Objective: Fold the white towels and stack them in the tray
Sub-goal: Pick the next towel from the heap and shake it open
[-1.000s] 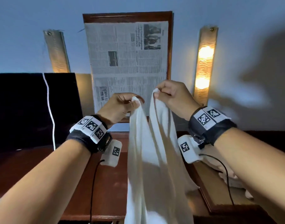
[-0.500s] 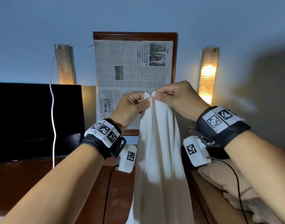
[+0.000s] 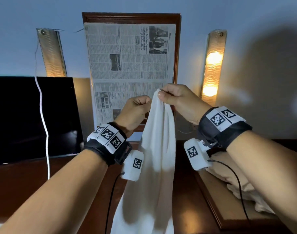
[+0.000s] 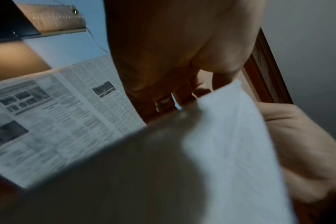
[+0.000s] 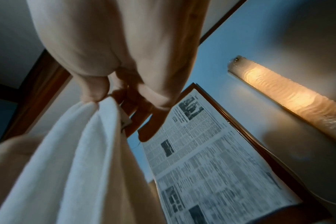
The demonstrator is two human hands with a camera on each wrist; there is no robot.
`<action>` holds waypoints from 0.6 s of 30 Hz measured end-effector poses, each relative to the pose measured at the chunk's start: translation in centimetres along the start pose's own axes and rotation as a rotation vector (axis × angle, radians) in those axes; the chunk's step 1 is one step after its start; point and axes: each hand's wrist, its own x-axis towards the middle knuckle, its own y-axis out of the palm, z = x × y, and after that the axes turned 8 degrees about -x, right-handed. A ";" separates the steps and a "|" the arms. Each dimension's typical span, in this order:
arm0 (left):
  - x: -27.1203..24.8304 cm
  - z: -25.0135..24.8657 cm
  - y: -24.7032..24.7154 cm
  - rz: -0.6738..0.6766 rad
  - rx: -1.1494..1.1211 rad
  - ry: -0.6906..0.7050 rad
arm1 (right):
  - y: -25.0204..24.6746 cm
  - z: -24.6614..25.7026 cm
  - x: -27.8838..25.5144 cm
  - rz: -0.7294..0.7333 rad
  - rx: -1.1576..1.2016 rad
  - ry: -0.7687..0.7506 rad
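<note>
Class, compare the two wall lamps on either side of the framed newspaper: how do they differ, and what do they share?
The right lamp is lit and glows warm amber; the left lamp is almost dark, with only a faint glow at its foot. The right lamp shows in full, while the dark screen hides the left lamp's lower end. Both are tall, narrow, rippled panels flanking the framed newspaper.

- Your left hand (image 3: pixel 136 112) has let the towel's (image 3: pixel 154 166) top corner go to your right hand (image 3: pixel 179 103) and now curls just beside the cloth; half a second ago each hand pinched its own corner
- Your right hand pinches both corners together, slightly higher than your left
- The towel, spread in two folds a second ago, now hangs below your right hand as one narrow drape
</note>
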 end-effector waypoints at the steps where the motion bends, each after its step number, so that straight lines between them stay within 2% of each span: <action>1: -0.3 0.4 0.2 0.001 -0.044 -0.071 | 0.3 -0.5 -0.2 -0.023 -0.006 0.008; 3: -0.8 1.1 0.6 0.022 -0.171 -0.197 | 0.8 -1.3 -0.6 -0.059 -0.022 0.012; 5: -1.0 1.9 0.5 0.084 -0.185 -0.225 | 1.0 -2.4 -1.0 -0.061 -0.060 0.014; 9: -0.4 4.1 0.1 0.214 0.143 -0.105 | 1.4 -4.7 -1.6 -0.037 -0.118 0.035; 12: 0.4 4.9 0.7 0.164 0.294 -0.028 | 2.0 -6.6 -2.5 -0.129 -0.038 0.082; 14: 1.0 5.5 1.2 0.148 0.380 -0.022 | 2.8 -8.6 -3.9 -0.137 0.068 0.157; 16: 1.3 6.0 1.5 0.137 0.472 -0.017 | 4.0 -11.6 -6.0 -0.056 0.176 0.223; 18: 1.6 6.5 1.4 0.110 0.550 -0.017 | 5.6 -15.0 -9.0 0.057 0.180 0.301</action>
